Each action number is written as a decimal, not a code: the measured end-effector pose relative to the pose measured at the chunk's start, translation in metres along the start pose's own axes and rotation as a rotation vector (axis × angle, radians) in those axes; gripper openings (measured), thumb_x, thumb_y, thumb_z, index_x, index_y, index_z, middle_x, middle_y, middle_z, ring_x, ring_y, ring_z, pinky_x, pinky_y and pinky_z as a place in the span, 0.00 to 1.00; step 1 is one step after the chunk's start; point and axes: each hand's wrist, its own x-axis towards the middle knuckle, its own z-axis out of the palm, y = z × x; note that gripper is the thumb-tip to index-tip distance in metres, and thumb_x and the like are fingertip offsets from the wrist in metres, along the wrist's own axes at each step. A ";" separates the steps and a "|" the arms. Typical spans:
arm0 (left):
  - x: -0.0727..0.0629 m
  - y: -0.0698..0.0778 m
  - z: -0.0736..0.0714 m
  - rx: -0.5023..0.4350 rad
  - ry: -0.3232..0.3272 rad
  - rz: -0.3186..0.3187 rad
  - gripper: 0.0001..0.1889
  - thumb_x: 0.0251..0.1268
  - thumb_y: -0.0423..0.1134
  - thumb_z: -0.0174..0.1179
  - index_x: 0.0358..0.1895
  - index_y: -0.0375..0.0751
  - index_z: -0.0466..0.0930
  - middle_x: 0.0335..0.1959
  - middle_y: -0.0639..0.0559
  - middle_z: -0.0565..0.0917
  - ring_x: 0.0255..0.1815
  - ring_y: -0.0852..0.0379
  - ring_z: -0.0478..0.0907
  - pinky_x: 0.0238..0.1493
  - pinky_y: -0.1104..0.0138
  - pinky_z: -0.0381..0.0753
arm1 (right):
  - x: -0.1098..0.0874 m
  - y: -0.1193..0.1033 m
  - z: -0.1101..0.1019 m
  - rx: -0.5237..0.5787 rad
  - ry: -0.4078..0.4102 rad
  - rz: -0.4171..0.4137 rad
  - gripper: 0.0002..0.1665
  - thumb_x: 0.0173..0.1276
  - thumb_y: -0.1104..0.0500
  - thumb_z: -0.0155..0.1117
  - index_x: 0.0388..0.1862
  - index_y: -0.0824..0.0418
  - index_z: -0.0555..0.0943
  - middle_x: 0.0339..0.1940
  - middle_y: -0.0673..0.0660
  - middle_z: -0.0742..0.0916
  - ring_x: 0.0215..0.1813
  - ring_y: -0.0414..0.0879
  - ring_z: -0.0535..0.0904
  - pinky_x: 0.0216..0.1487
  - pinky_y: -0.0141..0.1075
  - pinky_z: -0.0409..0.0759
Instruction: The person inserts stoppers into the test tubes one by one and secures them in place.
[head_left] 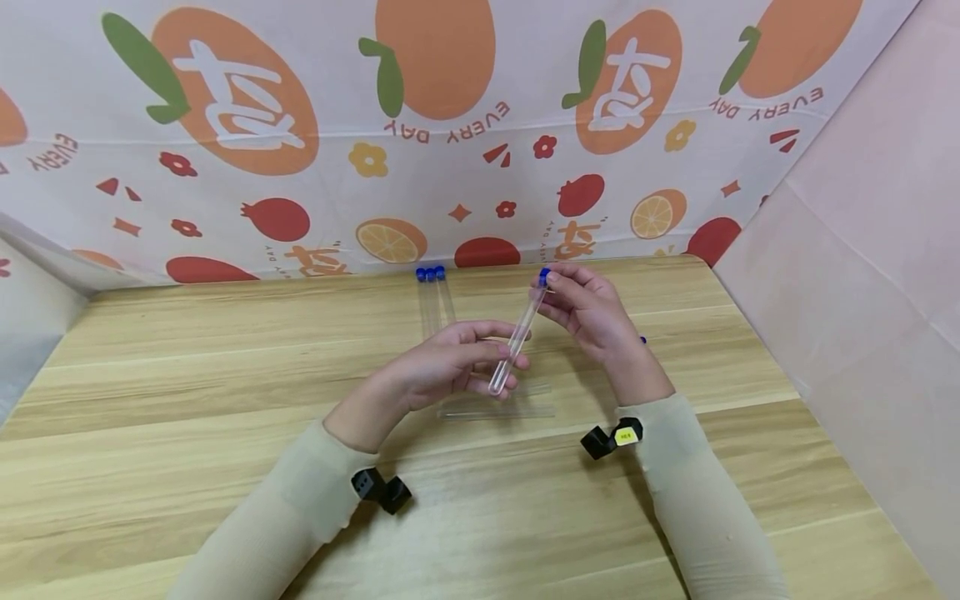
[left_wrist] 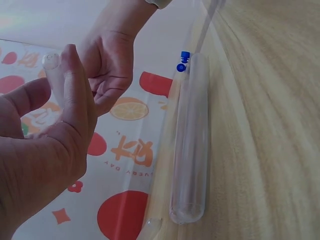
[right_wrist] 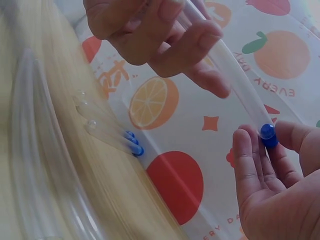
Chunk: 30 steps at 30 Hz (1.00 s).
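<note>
A clear test tube (head_left: 522, 327) slants between the two hands, with its rounded bottom low and its blue cap (head_left: 544, 276) at the upper end. The left hand (head_left: 457, 358) holds its lower half between thumb and fingers; in the left wrist view the rounded end of the tube (left_wrist: 52, 62) pokes up there. Around the cap, the right hand (head_left: 588, 308) pinches with thumb and fingers, as the blue cap (right_wrist: 268, 136) in the right wrist view shows. From these frames I cannot tell how firmly the cap sits on the tube.
Several clear tubes with blue caps (head_left: 431, 274) lie side by side at the table's back edge. Uncapped clear tubes (head_left: 495, 412) lie crosswise below the left hand. Something small and blue (head_left: 642, 339) shows beside the right wrist, mostly hidden. A fruit-print cloth (head_left: 435, 192) hangs behind the wooden table (head_left: 187, 400).
</note>
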 end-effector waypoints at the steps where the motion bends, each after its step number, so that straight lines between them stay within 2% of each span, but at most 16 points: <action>1: 0.000 0.000 0.000 -0.001 0.003 -0.002 0.21 0.78 0.34 0.49 0.69 0.32 0.66 0.51 0.39 0.83 0.39 0.54 0.85 0.46 0.60 0.87 | 0.000 0.001 0.000 0.002 0.000 -0.002 0.07 0.74 0.63 0.61 0.49 0.60 0.79 0.42 0.56 0.88 0.43 0.46 0.87 0.52 0.37 0.85; 6: 0.002 -0.003 0.002 -0.008 0.036 -0.016 0.21 0.77 0.34 0.52 0.69 0.33 0.67 0.48 0.43 0.84 0.37 0.55 0.86 0.44 0.62 0.88 | 0.000 0.005 0.003 0.019 0.025 -0.018 0.07 0.73 0.65 0.62 0.48 0.61 0.80 0.42 0.56 0.88 0.43 0.45 0.87 0.51 0.37 0.85; 11: 0.004 -0.005 0.005 -0.031 0.096 -0.019 0.19 0.75 0.32 0.54 0.66 0.33 0.70 0.48 0.39 0.85 0.33 0.56 0.87 0.38 0.65 0.88 | -0.001 0.007 0.005 0.020 0.068 -0.023 0.06 0.72 0.63 0.63 0.47 0.61 0.81 0.44 0.58 0.88 0.44 0.45 0.87 0.52 0.38 0.85; 16: 0.006 -0.007 0.004 0.018 0.142 0.010 0.17 0.77 0.35 0.53 0.63 0.30 0.73 0.47 0.39 0.85 0.31 0.56 0.87 0.35 0.66 0.88 | 0.001 0.008 0.006 0.024 0.122 -0.027 0.07 0.72 0.60 0.64 0.45 0.62 0.82 0.49 0.61 0.87 0.45 0.46 0.87 0.53 0.38 0.84; 20: 0.007 -0.008 0.005 0.048 0.193 0.025 0.16 0.78 0.35 0.52 0.60 0.28 0.75 0.44 0.41 0.86 0.30 0.56 0.86 0.32 0.68 0.87 | 0.002 0.015 0.008 0.018 0.165 -0.068 0.04 0.71 0.61 0.66 0.40 0.62 0.83 0.43 0.59 0.88 0.44 0.46 0.87 0.52 0.38 0.84; 24: 0.007 -0.009 0.007 0.057 0.239 0.028 0.16 0.77 0.33 0.51 0.60 0.25 0.75 0.38 0.48 0.86 0.25 0.58 0.84 0.30 0.69 0.86 | 0.003 0.022 0.012 -0.043 0.211 -0.123 0.05 0.70 0.62 0.67 0.33 0.62 0.84 0.42 0.59 0.89 0.43 0.46 0.88 0.49 0.37 0.86; 30: 0.004 -0.009 0.008 0.091 0.310 0.000 0.16 0.77 0.33 0.52 0.60 0.27 0.77 0.33 0.50 0.85 0.20 0.59 0.79 0.23 0.70 0.81 | 0.001 0.024 0.016 -0.158 0.215 -0.163 0.07 0.70 0.62 0.67 0.31 0.62 0.84 0.53 0.69 0.86 0.43 0.47 0.88 0.48 0.36 0.86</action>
